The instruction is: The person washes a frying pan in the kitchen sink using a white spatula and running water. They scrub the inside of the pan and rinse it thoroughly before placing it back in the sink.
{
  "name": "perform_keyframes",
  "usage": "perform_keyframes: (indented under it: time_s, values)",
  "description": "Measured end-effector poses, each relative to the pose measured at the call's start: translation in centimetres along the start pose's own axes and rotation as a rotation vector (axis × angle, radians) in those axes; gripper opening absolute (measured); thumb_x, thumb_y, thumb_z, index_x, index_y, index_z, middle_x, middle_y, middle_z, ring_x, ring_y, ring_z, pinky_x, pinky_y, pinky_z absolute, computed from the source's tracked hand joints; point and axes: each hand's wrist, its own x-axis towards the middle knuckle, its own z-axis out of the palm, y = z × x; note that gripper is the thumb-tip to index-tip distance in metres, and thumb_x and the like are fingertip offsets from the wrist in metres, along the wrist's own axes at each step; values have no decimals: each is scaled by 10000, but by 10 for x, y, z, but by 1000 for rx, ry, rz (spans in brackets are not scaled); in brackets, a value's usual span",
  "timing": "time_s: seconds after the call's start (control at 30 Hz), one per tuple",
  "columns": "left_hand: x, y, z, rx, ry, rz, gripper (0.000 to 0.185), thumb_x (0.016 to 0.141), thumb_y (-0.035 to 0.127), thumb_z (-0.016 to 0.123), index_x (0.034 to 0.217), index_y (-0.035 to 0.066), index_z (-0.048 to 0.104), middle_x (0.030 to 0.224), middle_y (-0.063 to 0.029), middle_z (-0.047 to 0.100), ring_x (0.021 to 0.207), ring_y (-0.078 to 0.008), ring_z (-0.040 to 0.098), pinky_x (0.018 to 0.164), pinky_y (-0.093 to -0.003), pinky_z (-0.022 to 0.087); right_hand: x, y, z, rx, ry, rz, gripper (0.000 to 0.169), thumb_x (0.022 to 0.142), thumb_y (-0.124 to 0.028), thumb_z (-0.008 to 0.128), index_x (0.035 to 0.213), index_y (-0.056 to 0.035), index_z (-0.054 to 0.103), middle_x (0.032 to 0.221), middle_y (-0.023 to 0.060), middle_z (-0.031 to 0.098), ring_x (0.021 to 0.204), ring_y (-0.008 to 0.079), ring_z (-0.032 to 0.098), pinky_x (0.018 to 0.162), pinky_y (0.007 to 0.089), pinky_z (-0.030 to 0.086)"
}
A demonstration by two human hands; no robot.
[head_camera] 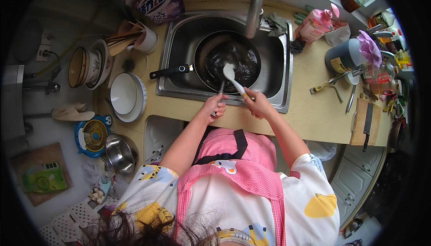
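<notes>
In the head view, a dark frying pan [206, 52] sits in the steel sink, its black handle [170, 72] pointing left over the rim. Dark, shiny liquid lies in the pan. My right hand [258, 103] grips a white-headed utensil [237, 85] with a tan handle; whether it is a brush or a spoon I cannot tell. My left hand [212, 107] is closed around the thin metal handle [221, 87] of another utensil reaching into the pan. That one's far end is hidden beside the white head.
The faucet [256, 7] hangs over the sink [181, 44]. Stacked bowls [125, 92] and a utensil holder [146, 39] stand left. Right are a pink pump bottle [316, 25], a blue-grey jug [341, 55] and a knife [368, 121] on a cutting board [357, 119].
</notes>
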Motion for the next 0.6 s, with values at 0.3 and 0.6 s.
perform_keyframes:
  time_s: [0.3,0.6]
  values:
    - [-10,-3,9,302,162,124,259,927,309,399,998,69,464,547,40,338,364,-34,270,310,-198,254,36,22,-6,-681,437,-404,384,874,-225,423,1239,-112,454,703,193,600,591,343,586,549,448,479]
    - [8,2,-16,1318,587,713,354,840,291,521,1027,-10,520,747,-183,600,568,-291,597,514,-376,472,4,19,-38,-742,467,-132,438,831,-166,465,1267,-194,429,775,176,615,710,337,605,629,439,477]
